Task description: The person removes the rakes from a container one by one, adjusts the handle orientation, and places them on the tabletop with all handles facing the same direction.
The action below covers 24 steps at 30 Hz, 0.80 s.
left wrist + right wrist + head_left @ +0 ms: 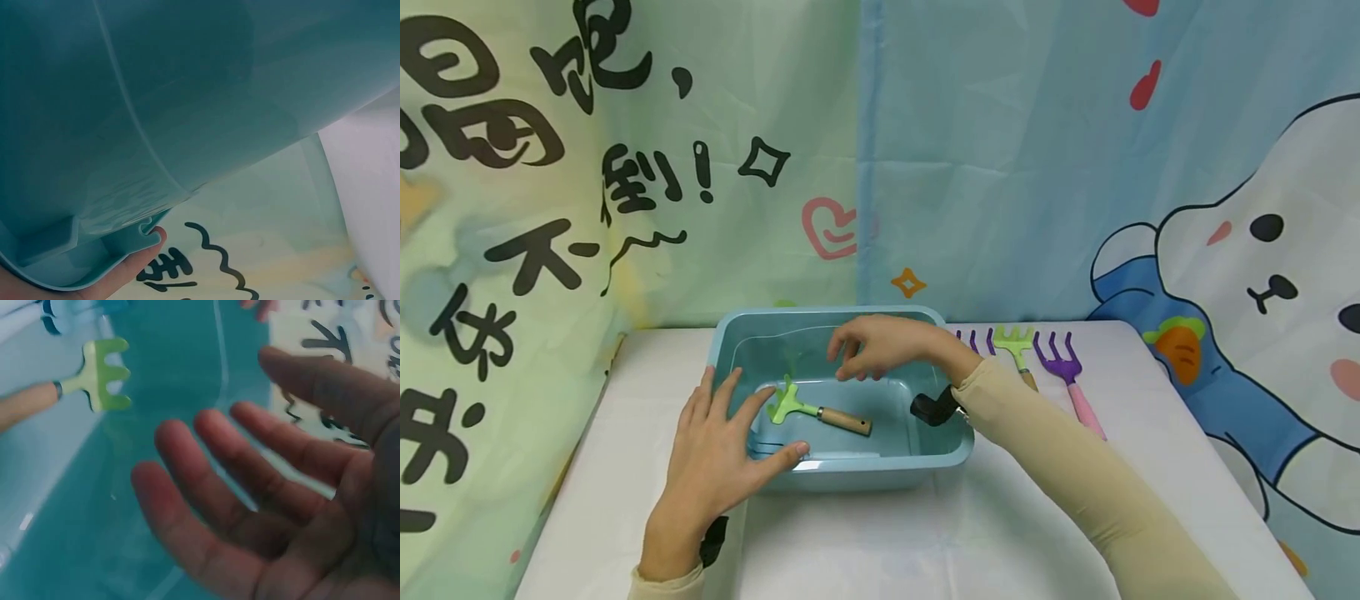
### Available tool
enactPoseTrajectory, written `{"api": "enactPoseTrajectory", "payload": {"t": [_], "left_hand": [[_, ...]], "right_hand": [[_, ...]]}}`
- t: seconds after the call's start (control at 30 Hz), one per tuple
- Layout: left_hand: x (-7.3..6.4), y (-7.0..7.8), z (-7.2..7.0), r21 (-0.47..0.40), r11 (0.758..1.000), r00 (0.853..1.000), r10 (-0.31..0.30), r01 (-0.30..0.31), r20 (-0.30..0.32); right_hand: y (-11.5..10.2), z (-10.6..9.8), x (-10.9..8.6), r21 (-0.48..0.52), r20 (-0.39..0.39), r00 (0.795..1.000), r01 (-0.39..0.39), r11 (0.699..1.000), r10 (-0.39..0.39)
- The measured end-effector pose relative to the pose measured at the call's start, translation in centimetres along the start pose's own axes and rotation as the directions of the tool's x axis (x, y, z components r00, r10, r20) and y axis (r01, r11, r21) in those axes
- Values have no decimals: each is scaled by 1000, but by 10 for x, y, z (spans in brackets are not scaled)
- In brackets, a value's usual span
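A small green hand rake (842,420) with a wooden handle lies inside the light blue plastic tub (880,479). Its green head (97,378) also shows in the right wrist view. My left hand (711,450) rests at the tub's left front corner, fingers spread and thumb over the front rim. In the left wrist view, a finger (134,265) lies along the tub's rim. Above the tub, to the far side of the rake, hovers my right hand (887,346). Its fingers (206,465) are loosely bent and hold nothing.
Right of the tub, on the white tabletop (1015,533), lie a purple fork (1078,400) with a pink handle and another green rake (1017,346). More purple tines (973,340) show beside them, partly hidden by my right arm. A printed curtain (962,167) hangs behind.
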<state>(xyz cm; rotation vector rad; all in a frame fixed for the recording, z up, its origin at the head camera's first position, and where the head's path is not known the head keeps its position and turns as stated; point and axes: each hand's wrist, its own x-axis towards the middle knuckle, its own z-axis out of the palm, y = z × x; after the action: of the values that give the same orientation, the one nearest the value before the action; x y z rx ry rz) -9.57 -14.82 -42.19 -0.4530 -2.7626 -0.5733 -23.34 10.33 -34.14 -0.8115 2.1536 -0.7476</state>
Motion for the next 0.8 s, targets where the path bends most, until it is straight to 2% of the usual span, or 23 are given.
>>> {"api": "enactPoseTrajectory", "payload": {"t": [0.07, 0.17, 0.3, 0.53, 0.6, 0.67, 0.8], "left_hand": [[-1, -1, 0, 4, 1000, 1000, 5, -5, -16], [-1, -1, 0, 1, 1000, 1000, 9, -9, -30], [0, -1, 0, -10, 1000, 1000, 6, -6, -16], [1, -1, -3, -3, 1000, 999, -20, 20, 25], [1, -1, -4, -1, 1000, 999, -24, 24, 24], [1, -1, -4, -2, 1000, 999, -25, 25, 21], [0, 1, -3, -9, 1000, 999, -28, 28, 23]], "right_hand": [[-1, 7, 15, -13, 76, 997, 25, 1000, -24], [-1, 19, 37, -2, 168, 986, 22, 1000, -21], [3, 33, 58, 16, 233, 972, -19, 1000, 14], [14, 51, 77, -24, 350, 928, -130, 991, 130], [17, 56, 78, -70, 364, 915, -158, 985, 173], [20, 62, 78, -98, 391, 891, -208, 973, 229], [25, 73, 77, -141, 467, 824, -290, 947, 321]]}}
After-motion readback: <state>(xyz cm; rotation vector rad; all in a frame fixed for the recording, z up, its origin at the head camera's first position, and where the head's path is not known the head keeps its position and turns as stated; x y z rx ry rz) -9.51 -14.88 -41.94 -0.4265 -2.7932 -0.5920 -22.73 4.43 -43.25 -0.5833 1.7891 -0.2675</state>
